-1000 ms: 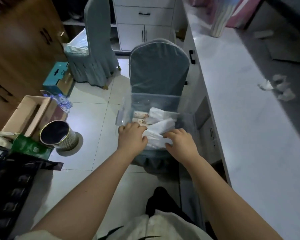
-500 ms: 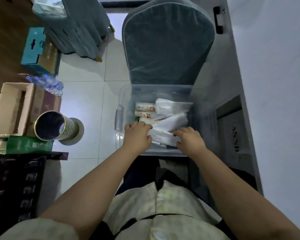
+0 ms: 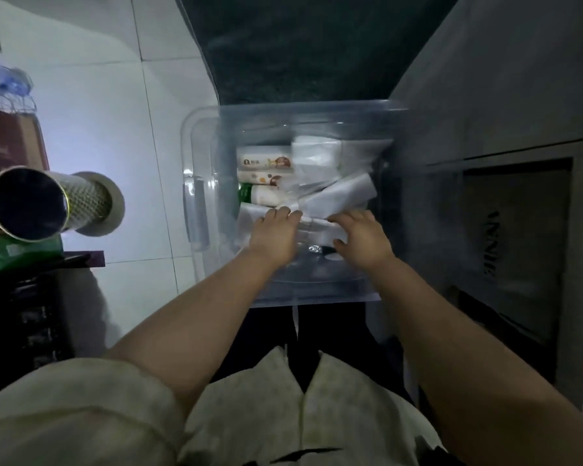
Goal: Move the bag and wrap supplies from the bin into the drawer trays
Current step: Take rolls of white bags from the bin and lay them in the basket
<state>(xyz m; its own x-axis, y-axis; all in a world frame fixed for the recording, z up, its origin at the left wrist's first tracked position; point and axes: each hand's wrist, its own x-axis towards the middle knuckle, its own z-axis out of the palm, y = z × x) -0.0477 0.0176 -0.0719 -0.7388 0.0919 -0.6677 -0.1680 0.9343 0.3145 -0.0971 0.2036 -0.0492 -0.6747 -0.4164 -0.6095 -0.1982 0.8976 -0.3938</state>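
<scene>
Clear bin [image 3: 199, 203], printed rolls [image 3: 265, 161] lay along its left side, left hand [image 3: 276, 235] curled over a white pack [image 3: 320, 230], right hand [image 3: 362, 235] gripped the same pack, thumb beneath.

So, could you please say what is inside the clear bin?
Two printed packs, a green-ended roll and white rolls are visible; the left hand and right hand cover what lies beneath.

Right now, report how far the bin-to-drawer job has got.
Done: nothing visible; the clear bin holds printed boxes and white packs. In hand: left hand and right hand are on the nearest white packs. Left: every item has yet to leave the bin.
</scene>
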